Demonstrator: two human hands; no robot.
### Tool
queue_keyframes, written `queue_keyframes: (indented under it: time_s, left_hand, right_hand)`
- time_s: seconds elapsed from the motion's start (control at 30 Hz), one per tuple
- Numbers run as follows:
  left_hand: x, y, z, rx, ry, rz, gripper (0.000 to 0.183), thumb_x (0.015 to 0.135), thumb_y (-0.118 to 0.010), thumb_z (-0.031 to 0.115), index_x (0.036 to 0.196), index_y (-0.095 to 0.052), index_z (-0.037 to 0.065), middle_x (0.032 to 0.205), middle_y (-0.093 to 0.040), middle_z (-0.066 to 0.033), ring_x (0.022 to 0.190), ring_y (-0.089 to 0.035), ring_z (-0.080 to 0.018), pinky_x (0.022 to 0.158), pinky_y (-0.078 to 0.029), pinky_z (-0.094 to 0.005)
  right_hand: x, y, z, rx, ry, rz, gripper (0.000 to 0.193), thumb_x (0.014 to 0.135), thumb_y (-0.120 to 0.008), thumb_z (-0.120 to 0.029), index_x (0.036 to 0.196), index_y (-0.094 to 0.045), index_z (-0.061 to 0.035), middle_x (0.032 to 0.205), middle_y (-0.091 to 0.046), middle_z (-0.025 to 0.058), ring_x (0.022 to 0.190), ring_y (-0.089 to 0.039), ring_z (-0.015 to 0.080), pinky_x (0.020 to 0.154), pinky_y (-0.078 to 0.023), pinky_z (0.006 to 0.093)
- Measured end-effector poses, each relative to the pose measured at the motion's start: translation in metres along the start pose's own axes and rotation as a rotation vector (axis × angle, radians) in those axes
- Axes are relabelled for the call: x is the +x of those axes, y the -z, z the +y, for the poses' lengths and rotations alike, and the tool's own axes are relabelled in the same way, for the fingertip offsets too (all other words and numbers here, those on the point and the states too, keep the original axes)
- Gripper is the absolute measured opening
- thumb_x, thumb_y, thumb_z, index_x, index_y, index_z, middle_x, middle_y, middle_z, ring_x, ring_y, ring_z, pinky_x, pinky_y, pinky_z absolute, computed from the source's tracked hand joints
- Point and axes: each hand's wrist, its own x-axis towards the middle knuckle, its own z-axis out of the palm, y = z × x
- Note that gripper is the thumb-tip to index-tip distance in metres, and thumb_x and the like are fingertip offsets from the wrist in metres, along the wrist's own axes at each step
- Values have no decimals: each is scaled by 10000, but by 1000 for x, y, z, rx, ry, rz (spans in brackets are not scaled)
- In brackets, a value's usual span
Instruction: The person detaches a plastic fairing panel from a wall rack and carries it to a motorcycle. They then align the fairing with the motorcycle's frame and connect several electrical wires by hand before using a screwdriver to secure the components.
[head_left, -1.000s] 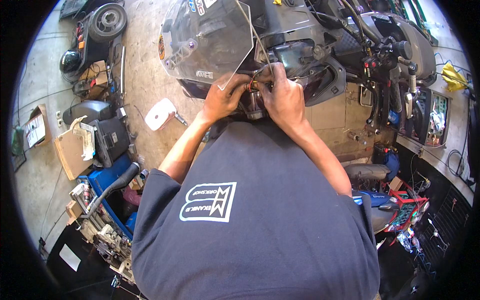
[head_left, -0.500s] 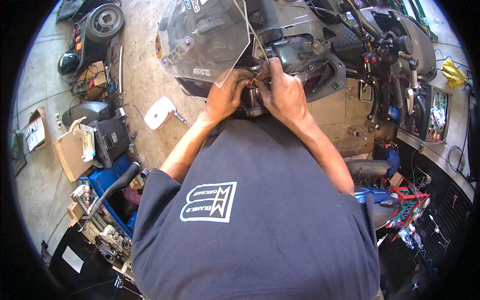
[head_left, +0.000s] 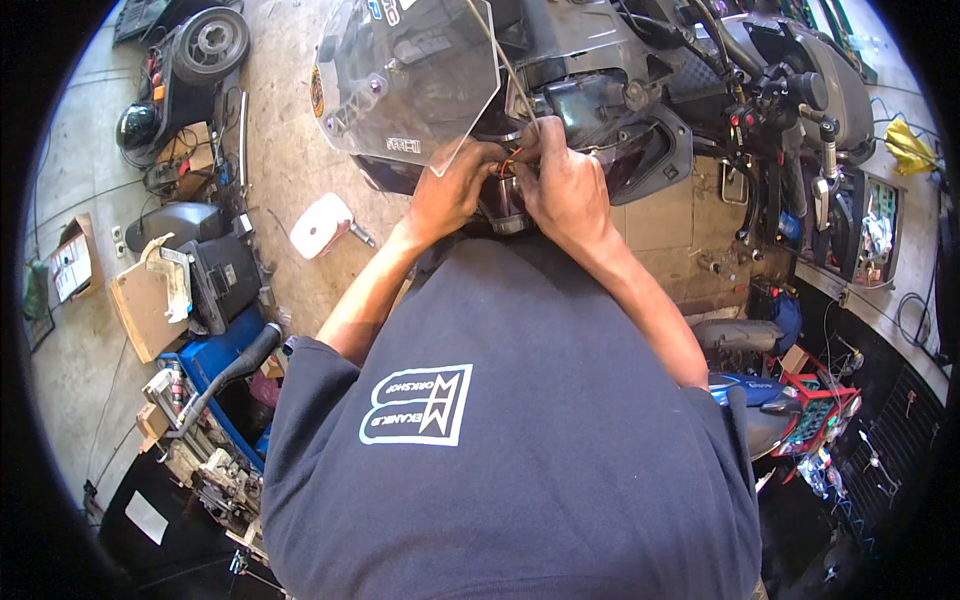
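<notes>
Both of my hands are at the front of a dark motorcycle (head_left: 590, 105), close together. Thin orange and red wires (head_left: 510, 157) run between their fingertips. My left hand (head_left: 452, 190) is closed, thumb and fingers pinched on the wires just below the windscreen's edge. My right hand (head_left: 566, 187) pinches the same wires from the other side, its fingers curled. Beneath the fingers sits a round, shiny lamp-like part (head_left: 508, 208). The clear windscreen (head_left: 410, 85) rises over my left hand, and a thin rod (head_left: 515, 72) slants down toward my right fingers.
A white oval object (head_left: 322, 226) lies on the floor at left. Farther left are a dark plastic case (head_left: 226, 275), cardboard (head_left: 140, 310) and a small wheel (head_left: 211, 45). Handlebar controls (head_left: 742, 118) stick out at right. Lower right holds a red crate (head_left: 822, 410).
My hands have barely shifted; the fingers stay pinched at the wires. The round part below them shows at a slightly different tilt.
</notes>
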Motion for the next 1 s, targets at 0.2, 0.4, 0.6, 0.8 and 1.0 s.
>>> queue_keyframes:
  time_s: [0.2,0.4,0.6,0.8,1.0]
  left_hand:
    - [-4,-7,0,-55,14,41,213,905,-654,20,1118,-646,21,943,-649,-127,906,-625,-306,803,-493,-391]
    - [-7,-11,-2,-73,82,58,183,896,-666,3,1077,-664,21,942,-657,-127,883,-640,-291,774,-501,-372]
    - [-8,-16,1,-86,76,138,140,900,-664,-4,1039,-666,18,905,-655,-126,829,-651,-284,734,-507,-364]
    - [-7,-17,2,-107,122,146,121,911,-661,7,1031,-670,19,897,-665,-123,829,-652,-287,734,-506,-361]
    - [-10,-18,3,-126,176,121,137,917,-661,12,1054,-675,22,954,-698,-125,871,-682,-267,782,-527,-344]
  right_hand:
    - [-1,-1,-1,2,-43,2,370,832,-725,-17,1111,-483,-45,836,-707,187,774,-694,427,644,-532,490]
    - [-3,-2,-4,-20,-45,45,390,835,-730,-26,1144,-495,-54,870,-707,194,798,-697,422,646,-532,486]
    - [-13,14,-7,103,-47,162,452,851,-735,-69,1254,-530,-55,989,-716,182,850,-710,379,711,-555,451]
    - [-74,125,5,135,-188,-126,490,898,-679,-58,1375,-573,-35,1081,-667,140,937,-651,238,792,-540,338]
    - [-128,255,7,-33,-151,-435,634,853,-707,-12,1455,-509,-1,867,-638,126,734,-619,249,739,-517,342]
